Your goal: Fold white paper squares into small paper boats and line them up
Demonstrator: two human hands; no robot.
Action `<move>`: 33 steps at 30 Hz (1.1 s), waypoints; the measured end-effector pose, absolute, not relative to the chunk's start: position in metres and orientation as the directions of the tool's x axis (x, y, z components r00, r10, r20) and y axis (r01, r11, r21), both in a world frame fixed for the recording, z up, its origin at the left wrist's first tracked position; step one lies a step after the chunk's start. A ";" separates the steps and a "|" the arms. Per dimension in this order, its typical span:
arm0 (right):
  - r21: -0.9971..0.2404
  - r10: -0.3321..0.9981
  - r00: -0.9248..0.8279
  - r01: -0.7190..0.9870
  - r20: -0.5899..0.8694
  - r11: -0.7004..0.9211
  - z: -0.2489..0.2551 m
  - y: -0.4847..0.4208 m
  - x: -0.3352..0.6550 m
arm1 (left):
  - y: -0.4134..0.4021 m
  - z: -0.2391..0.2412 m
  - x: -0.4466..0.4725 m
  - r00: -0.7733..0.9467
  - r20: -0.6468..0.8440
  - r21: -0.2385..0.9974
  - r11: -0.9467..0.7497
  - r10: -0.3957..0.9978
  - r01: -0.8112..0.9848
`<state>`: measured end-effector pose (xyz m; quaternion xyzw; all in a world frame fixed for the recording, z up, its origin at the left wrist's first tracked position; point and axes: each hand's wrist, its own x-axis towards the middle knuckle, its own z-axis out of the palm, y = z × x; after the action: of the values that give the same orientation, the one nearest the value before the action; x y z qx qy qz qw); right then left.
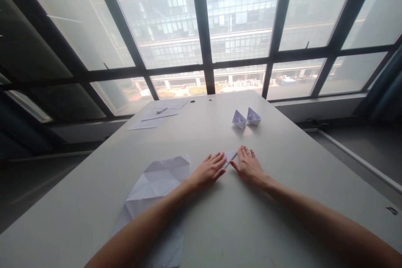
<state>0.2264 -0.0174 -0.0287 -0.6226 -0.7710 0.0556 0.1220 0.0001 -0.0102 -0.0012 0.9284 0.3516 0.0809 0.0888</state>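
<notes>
My left hand (207, 170) and my right hand (249, 166) lie flat on the white table (282, 155), fingers stretched out. They press on a small folded white paper (230, 155), whose pointed corner shows between them; most of it is hidden under the hands. To the left of my left forearm lies a creased, partly unfolded white sheet (157, 184). Two folded paper boats (246, 118) stand side by side further away, beyond my right hand.
Flat paper sheets (157, 116) with a pen (162, 110) on them lie at the far left of the table. Two small dark holes (201, 101) sit near the far edge. A large window with dark frames rises behind the table.
</notes>
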 end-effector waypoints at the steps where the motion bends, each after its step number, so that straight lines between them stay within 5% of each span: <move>1: -0.250 0.978 -0.171 0.948 0.120 0.197 -0.029 -0.017 0.226 | -0.010 -0.001 0.000 0.732 0.096 0.236 -0.730 0.675 0.642; 10: -0.308 0.881 -0.445 0.825 0.162 0.473 -0.019 -0.016 0.226 | -0.009 -0.004 -0.001 0.725 0.210 0.199 -0.755 0.655 0.624; 17: -0.279 0.905 -0.408 0.861 0.119 0.425 -0.020 -0.017 0.225 | -0.009 -0.003 -0.004 0.756 0.086 0.186 -0.756 0.649 0.628; 33: -0.304 0.908 -0.400 0.855 0.126 0.419 -0.019 -0.018 0.225 | -0.011 -0.002 -0.004 0.744 0.101 0.211 -0.745 0.660 0.632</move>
<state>0.2254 -0.0177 -0.0191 -0.5303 -0.8313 0.0955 0.1367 -0.0045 -0.0109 -0.0022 0.9303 0.3474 0.0850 0.0818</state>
